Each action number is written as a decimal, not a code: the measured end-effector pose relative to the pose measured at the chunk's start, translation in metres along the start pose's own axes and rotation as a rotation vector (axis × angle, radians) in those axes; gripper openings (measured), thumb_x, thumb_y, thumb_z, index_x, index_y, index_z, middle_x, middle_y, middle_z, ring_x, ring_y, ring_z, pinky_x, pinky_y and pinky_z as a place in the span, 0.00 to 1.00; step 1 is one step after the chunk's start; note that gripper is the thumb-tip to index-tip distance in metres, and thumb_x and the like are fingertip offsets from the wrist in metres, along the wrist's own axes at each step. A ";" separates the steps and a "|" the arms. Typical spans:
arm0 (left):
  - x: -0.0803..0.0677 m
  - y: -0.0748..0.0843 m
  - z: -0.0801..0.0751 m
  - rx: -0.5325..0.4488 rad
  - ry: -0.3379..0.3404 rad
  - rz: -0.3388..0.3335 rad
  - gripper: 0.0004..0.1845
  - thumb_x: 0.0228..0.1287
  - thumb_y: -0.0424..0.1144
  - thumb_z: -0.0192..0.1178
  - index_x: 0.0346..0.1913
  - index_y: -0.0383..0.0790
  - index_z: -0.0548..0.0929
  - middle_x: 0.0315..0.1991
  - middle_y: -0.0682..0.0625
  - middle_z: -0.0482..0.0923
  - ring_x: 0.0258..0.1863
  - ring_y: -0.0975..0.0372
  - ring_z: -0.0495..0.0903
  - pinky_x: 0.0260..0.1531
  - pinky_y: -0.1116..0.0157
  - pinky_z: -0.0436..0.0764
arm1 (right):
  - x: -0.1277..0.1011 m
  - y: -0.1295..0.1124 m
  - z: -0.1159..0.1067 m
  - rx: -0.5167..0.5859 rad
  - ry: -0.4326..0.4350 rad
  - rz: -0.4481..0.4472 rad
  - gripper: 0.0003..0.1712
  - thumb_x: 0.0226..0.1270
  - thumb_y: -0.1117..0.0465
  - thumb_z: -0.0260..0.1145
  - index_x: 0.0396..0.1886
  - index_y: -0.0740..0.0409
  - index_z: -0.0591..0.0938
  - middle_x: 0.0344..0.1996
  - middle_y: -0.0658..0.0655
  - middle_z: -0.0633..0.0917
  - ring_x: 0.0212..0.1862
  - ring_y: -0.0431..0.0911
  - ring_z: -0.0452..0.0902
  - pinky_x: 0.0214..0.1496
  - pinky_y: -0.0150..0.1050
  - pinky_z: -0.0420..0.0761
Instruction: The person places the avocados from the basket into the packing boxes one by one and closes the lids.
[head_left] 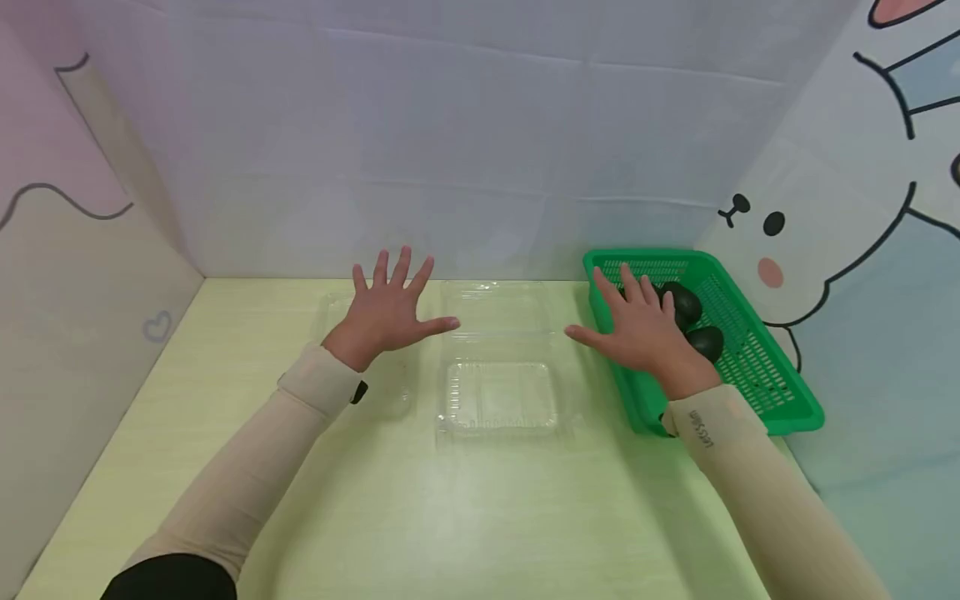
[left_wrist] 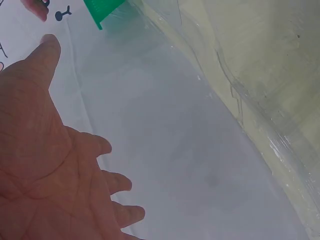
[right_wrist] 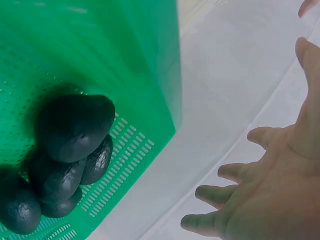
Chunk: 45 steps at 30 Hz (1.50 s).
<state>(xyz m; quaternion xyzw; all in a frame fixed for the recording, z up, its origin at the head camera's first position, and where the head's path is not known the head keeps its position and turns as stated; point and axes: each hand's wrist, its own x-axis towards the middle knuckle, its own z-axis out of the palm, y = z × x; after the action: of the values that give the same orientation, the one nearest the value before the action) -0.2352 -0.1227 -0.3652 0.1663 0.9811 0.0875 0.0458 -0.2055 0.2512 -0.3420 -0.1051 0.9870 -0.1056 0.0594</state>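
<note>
Both hands hover over a pale green table (head_left: pixel 465 517), fingers spread and holding nothing. My left hand (head_left: pixel 390 308) is above a clear plastic container (head_left: pixel 375 392) at the left of an open clear clamshell box (head_left: pixel 501 398). My right hand (head_left: pixel 637 325) hangs over the left rim of a green perforated basket (head_left: pixel 757 367) that holds several dark avocados (head_left: pixel 684 304). The left wrist view shows the open palm (left_wrist: pixel 45 165) and the clear plastic lid edge (left_wrist: pixel 240 100). The right wrist view shows spread fingers (right_wrist: pixel 235 172) beside the avocados (right_wrist: pixel 75 127) in the basket (right_wrist: pixel 135 60).
White cloth walls close the table at the back and both sides; the right one (head_left: pixel 847 233) carries a cartoon rabbit drawing. The clamshell's lid (head_left: pixel 495 308) lies opened toward the back wall. Bare tabletop stretches toward the near edge.
</note>
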 end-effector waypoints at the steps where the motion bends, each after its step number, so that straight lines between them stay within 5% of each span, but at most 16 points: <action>1: -0.001 0.000 0.001 0.003 0.000 0.001 0.58 0.65 0.79 0.48 0.85 0.49 0.39 0.83 0.37 0.28 0.79 0.36 0.27 0.69 0.29 0.30 | 0.000 0.002 0.000 0.003 -0.001 0.001 0.62 0.66 0.20 0.54 0.86 0.44 0.41 0.82 0.68 0.37 0.79 0.73 0.30 0.71 0.76 0.30; 16: -0.024 0.017 0.019 -0.124 0.001 -0.005 0.58 0.65 0.78 0.49 0.85 0.49 0.40 0.84 0.38 0.33 0.80 0.38 0.35 0.74 0.36 0.39 | -0.006 0.033 -0.015 0.030 0.011 0.035 0.63 0.67 0.22 0.56 0.86 0.49 0.40 0.81 0.72 0.39 0.78 0.75 0.30 0.69 0.78 0.31; 28: -0.043 0.044 0.033 -0.251 0.009 0.008 0.59 0.65 0.72 0.58 0.84 0.42 0.44 0.82 0.34 0.42 0.79 0.37 0.44 0.76 0.45 0.53 | -0.014 0.061 -0.021 0.039 -0.003 0.054 0.59 0.71 0.26 0.55 0.86 0.51 0.41 0.81 0.73 0.40 0.77 0.78 0.31 0.68 0.80 0.34; 37: -0.045 0.055 0.046 -0.354 -0.010 -0.026 0.58 0.67 0.70 0.59 0.85 0.42 0.43 0.83 0.36 0.42 0.79 0.39 0.47 0.69 0.40 0.65 | -0.015 0.074 -0.022 0.043 0.008 0.074 0.60 0.72 0.26 0.55 0.86 0.54 0.41 0.80 0.75 0.42 0.77 0.77 0.35 0.69 0.80 0.37; 45: -0.047 0.066 0.057 -0.520 -0.010 -0.064 0.54 0.71 0.61 0.61 0.84 0.39 0.43 0.82 0.34 0.45 0.78 0.39 0.52 0.71 0.41 0.62 | -0.008 0.085 -0.026 0.039 -0.010 0.099 0.60 0.72 0.26 0.53 0.85 0.56 0.40 0.80 0.76 0.42 0.77 0.77 0.36 0.67 0.81 0.38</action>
<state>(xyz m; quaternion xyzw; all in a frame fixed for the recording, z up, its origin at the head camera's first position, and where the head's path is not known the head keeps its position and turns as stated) -0.1635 -0.0677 -0.4054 0.1184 0.9301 0.3346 0.0945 -0.2179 0.3395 -0.3344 -0.0554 0.9885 -0.1210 0.0716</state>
